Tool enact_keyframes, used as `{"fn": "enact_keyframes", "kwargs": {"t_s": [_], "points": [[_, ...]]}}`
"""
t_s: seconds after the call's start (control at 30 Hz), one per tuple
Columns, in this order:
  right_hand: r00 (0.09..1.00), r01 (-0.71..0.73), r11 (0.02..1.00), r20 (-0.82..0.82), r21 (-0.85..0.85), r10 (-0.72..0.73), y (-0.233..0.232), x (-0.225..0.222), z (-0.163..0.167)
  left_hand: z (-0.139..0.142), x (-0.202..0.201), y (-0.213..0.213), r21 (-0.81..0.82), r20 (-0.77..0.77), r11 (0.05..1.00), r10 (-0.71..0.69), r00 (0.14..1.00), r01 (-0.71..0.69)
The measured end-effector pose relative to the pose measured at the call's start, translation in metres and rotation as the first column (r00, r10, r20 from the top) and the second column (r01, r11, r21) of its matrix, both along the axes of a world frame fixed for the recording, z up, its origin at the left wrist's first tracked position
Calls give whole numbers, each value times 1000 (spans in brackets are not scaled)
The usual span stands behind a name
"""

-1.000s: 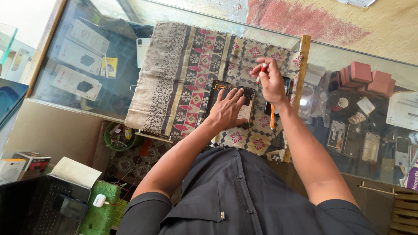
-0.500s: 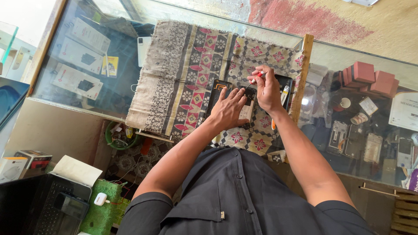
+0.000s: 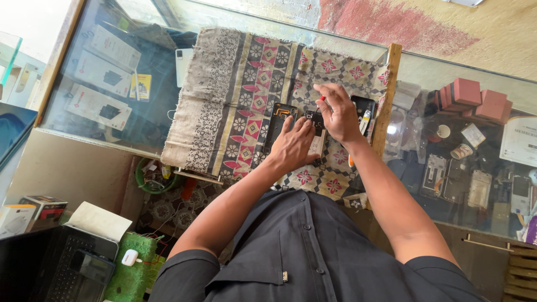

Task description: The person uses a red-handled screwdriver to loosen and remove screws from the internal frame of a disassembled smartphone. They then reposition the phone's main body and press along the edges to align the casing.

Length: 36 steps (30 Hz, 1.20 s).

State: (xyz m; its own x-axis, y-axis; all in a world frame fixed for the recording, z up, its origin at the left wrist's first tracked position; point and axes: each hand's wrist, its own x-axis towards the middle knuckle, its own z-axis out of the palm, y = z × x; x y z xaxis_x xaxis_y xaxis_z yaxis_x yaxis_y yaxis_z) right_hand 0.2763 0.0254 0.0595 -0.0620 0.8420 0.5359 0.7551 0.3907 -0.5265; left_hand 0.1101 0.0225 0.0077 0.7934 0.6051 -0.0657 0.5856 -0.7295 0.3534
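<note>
Head view, the only one. My left hand (image 3: 295, 146) lies flat, fingers spread, pressing down on an opened phone (image 3: 282, 126) with its back off, dark body with orange parts showing. The phone lies on the patterned cloth (image 3: 235, 100) spread over the glass counter (image 3: 84, 128), about mid-cloth. My right hand (image 3: 337, 114) is curled shut around a small red-tipped tool (image 3: 323, 98), likely a screwdriver, tip down at the phone's upper end; the tip itself is hidden by my fingers.

Handling, my judgement: the phone is light, stiff, flat, and fragile with its insides exposed. Best held by the frame edges or pinned flat by the palm, not by the boards or ribbon parts. The cloth should keep it from sliding on the glass.

Just right of my right hand lies another dark phone part (image 3: 362, 106) with a small tube or pen on it; I cannot tell which.

Containers: the glass counter is a display case. Under the glass at left are white product boxes (image 3: 98, 103); at right are reddish boxes (image 3: 470, 95) and several loose phone parts (image 3: 447, 176). Lower left, a laptop (image 3: 50, 268).
</note>
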Motion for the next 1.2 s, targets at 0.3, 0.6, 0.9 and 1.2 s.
{"fn": "enact_keyframes", "kwargs": {"t_s": [0.3,0.6,0.9,1.2], "points": [[977,154,988,150,-7,-151,7,-2,-6,-12,-3,-16,-12,69,997,74,995,-73],[981,190,982,31,-1,-190,2,-3,-3,-24,-5,-31,46,163,999,8,987,-16],[977,210,974,67,-82,-204,1,-1,-10,-10,-7,-34,31,115,1000,-9,993,5],[994,61,998,-91,25,-59,0,-8,-9,-12,-8,-34,65,184,998,-1,983,-11]]}}
